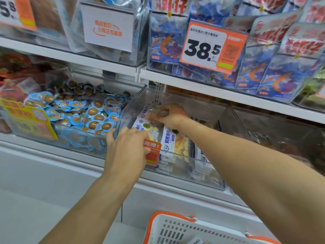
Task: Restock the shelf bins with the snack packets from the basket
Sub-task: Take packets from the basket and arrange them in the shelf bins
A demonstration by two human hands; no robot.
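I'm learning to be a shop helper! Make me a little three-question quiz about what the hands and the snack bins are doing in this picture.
1. True or false: the right hand reaches deeper into the clear plastic bin than the left hand.
2. Which packets fill the bin to the left? A) blue shrimp packets B) small blue-edged packets with brown eggs C) green packets
3. Fill in: the white plastic basket has ______ handles.

Key
1. True. The right hand holds a white-and-blue fish-slice packet at the back, while the left hand rests on the front rim by the orange tag.
2. B
3. orange
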